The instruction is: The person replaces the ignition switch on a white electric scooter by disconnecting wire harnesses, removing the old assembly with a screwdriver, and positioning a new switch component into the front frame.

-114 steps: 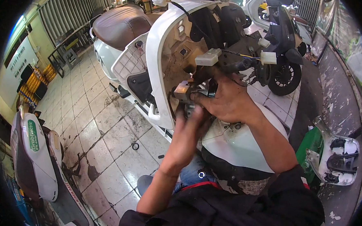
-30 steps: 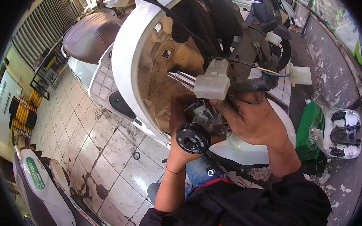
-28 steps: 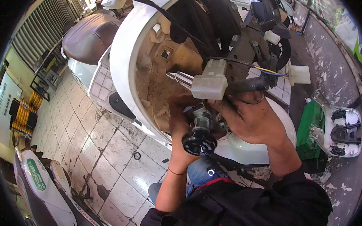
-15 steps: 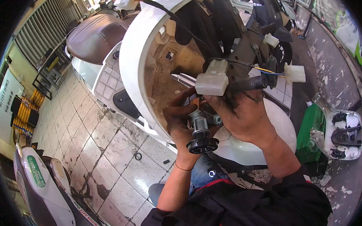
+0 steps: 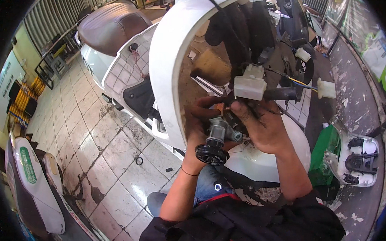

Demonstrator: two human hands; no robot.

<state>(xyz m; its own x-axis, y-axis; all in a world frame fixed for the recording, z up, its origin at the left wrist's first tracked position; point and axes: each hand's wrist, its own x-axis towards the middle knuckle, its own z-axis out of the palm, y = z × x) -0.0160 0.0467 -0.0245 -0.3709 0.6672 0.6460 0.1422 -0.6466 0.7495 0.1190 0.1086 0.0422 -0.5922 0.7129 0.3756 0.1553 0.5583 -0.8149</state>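
Observation:
A metal lock-like assembly [image 5: 216, 130] with a black round end [image 5: 212, 154] sits in my left hand [image 5: 195, 129], its fingers curled around the back and top. My right hand [image 5: 265, 132] is closed beside it, thumb at the assembly's upper part near an orange piece; what its fingers grip behind is hidden. Just above are a white plastic connector block [image 5: 249, 86], a black tube [image 5: 283, 94] and a smaller connector [image 5: 326, 87] on yellow and blue wires. All are in front of the scooter's opened white front panel [image 5: 164, 65], whose dusty inside shows.
A brown seat [image 5: 112, 28] is at upper left. Another white scooter [image 5: 37, 181] stands along the left. A green crate [image 5: 318, 166] and a white-and-black trim piece [image 5: 356, 160] lie right, beside a peeling grey ledge [image 5: 343, 69]. A black ring [image 5: 139, 160] lies on the tiled floor.
The assembly has come into clear view and tipped, so its black end points downward instead of facing me. My left fingers have risen over it. The head view has shifted slightly.

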